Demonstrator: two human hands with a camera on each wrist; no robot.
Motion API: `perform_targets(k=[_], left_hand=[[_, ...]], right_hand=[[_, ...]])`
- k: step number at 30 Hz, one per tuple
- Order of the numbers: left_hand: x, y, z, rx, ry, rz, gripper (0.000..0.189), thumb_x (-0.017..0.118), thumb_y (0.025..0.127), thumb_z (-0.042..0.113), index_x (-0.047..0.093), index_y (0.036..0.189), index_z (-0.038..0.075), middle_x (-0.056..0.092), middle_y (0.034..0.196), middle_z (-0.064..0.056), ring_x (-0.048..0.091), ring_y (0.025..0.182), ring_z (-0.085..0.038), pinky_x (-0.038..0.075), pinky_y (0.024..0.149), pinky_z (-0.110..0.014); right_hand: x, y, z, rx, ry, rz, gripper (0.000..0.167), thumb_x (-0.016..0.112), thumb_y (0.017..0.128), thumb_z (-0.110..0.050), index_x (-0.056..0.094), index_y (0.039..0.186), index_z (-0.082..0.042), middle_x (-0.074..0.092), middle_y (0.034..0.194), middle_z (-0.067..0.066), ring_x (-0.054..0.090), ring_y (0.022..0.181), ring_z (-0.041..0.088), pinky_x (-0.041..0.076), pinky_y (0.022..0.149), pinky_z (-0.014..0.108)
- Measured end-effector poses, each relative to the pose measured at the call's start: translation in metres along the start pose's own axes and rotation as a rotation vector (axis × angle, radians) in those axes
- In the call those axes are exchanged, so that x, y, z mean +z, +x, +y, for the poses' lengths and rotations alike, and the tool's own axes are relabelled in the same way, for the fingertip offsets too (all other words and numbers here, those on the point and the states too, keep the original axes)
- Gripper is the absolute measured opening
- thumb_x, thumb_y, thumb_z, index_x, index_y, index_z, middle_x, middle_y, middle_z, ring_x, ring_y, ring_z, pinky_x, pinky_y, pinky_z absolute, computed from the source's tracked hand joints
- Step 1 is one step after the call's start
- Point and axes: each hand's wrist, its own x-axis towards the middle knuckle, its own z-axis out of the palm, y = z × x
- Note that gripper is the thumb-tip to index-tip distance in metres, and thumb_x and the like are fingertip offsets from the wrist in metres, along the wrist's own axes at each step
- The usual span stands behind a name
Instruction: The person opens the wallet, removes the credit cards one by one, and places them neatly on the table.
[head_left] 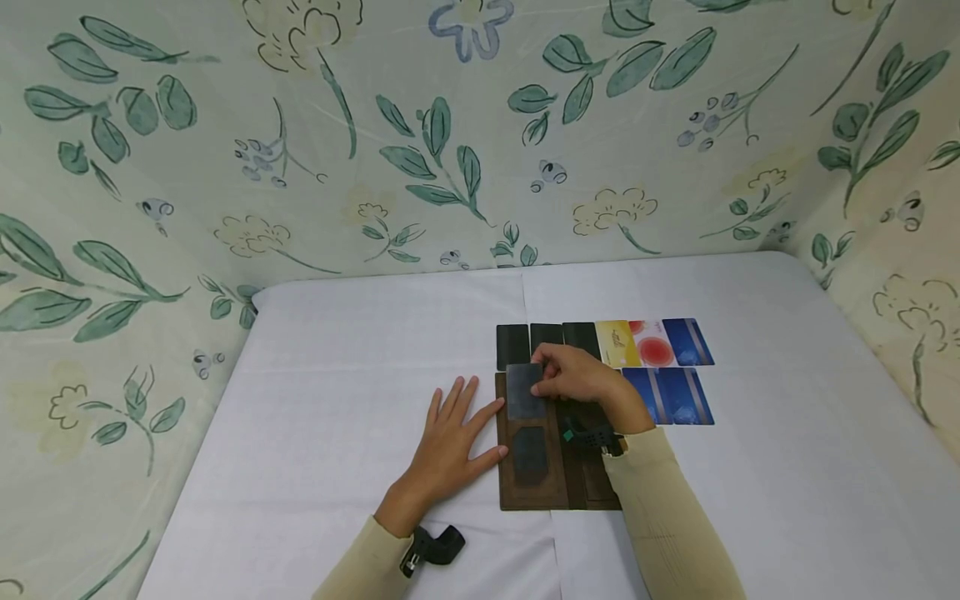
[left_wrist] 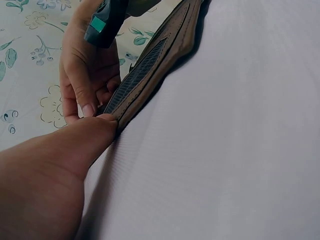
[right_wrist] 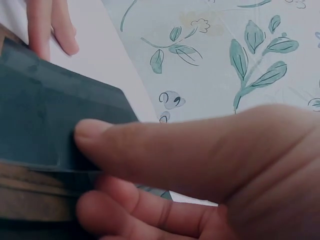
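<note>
A brown leather wallet (head_left: 551, 493) lies spread open on the white table. My right hand (head_left: 583, 377) pinches a dark, semi-clear card (head_left: 522, 406) by its right edge, over the upper part of the wallet's left half. Seen from the right wrist, the thumb lies on top of this dark card (right_wrist: 40, 110) and the fingers are beneath. My left hand (head_left: 448, 442) rests with spread fingers at the wallet's left edge, its thumb and forefinger touching it. In the left wrist view the wallet (left_wrist: 172, 42) shows a dark mesh window (left_wrist: 142, 70).
Three black cards (head_left: 513, 346), a yellow card (head_left: 617, 343), a red-and-white card (head_left: 654, 346) and a blue card (head_left: 687, 342) form a row behind the wallet. Two more blue cards (head_left: 686, 398) lie to its right. A floral cloth (head_left: 465, 158) hangs behind the table.
</note>
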Motion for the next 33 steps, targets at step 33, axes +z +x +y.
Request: perform_targets(k=[33], left_hand=[[0.0013,0.0009,-0.0009,-0.01,0.022,-0.018,0.063,0.05,0.092,0.061,0.041,0.147,0.031,0.019,0.16,-0.011,0.01,0.147,-0.031,0.007,0.115,-0.057]], right_hand=[[-0.0005,0.0011,-0.0018,0.086,0.026,0.003,0.038,0.075,0.084,-0.018,0.057,0.109,0.004,0.062,0.077,0.005,0.057,0.061,0.016,0.05,0.059,0.03]])
